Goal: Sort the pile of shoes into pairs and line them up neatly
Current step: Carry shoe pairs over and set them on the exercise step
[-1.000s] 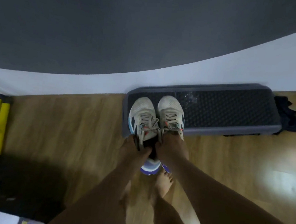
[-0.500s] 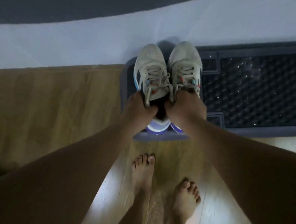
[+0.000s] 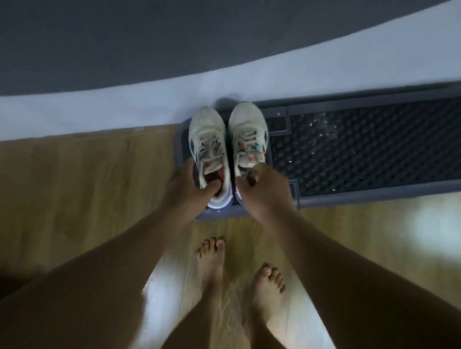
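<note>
Grips left sneaker at the collar with left hand, right sneaker with right hand. Holds both side by side, further onto the left end of the shoe tray than a second ago. Seemingly nears setting this pair down.

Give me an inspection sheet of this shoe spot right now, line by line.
Surface: dark studded mat on wooden floor, against white skirting.
Job's things: left sneaker and right sneaker, pale, side by side at the mat's left end, toes to the skirting.
Clutter: pale specks on the mat.
Grippers: left hand grips left sneaker's collar; right hand pinches right sneaker's heel end.
Cables: nothing seen.
Surroundings: grey wall; bare feet.
</note>
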Available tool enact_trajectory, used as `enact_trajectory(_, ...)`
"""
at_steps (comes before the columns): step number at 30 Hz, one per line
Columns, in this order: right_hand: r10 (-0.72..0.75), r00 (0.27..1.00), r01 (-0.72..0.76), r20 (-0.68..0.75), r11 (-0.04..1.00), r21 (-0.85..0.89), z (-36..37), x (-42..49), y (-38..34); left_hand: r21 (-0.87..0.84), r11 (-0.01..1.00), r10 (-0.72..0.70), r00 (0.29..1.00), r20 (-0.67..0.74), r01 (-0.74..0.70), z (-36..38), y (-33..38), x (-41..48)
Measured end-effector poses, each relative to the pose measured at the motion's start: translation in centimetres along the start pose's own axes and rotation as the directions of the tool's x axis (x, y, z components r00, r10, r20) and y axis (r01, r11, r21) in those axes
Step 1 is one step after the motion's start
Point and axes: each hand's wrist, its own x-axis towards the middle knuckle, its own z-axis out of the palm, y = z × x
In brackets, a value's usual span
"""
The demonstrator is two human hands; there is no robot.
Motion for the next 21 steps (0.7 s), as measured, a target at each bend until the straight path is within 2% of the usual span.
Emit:
enact_trajectory(7, 0.078, 0.989, -0.066, -0.123, 0.993, 0.102, -16.3, -18.3, -2.2, 0.083, 0.986, 0.137, 0.989, 0.053, -0.141, -8.4, 16.4, -16.9)
enact_trajectory(11, 0.151, 0.948, -0.087, -0.279, 0.969, 0.232, -23.0, -26.1, -1.9, 0.127, 0.916, 0.351, 0.913, 0.210, -0.381, -7.7, 25.6, -23.2)
enact_trajectory(14, 0.265, 0.873, -0.133, -0.410, 0.937, 0.322, -25.7, -31.8, -0.3, 0.162, 0.824, 0.460, 0.808, 0.367, -0.543, -5.7, 30.1, -26.6)
enact_trajectory(16, 0.386, 0.799, -0.190, -0.461, 0.890, 0.415, -26.1, -35.8, 1.2, 0.186, 0.725, 0.515, 0.701, 0.494, -0.663, -4.2, 31.7, -28.5)
enact_trajectory(18, 0.541, 0.691, -0.238, -0.479, 0.797, 0.555, -25.2, -40.0, 2.4, 0.176, 0.625, 0.530, 0.580, 0.619, -0.760, -2.9, 32.5, -30.9)
enact_trajectory(21, 0.733, 0.539, -0.304, -0.415, 0.629, 0.715, -21.4, -46.6, 3.1, 0.178, 0.488, 0.488, 0.436, 0.756, -0.855, -1.6, 32.2, -35.0)
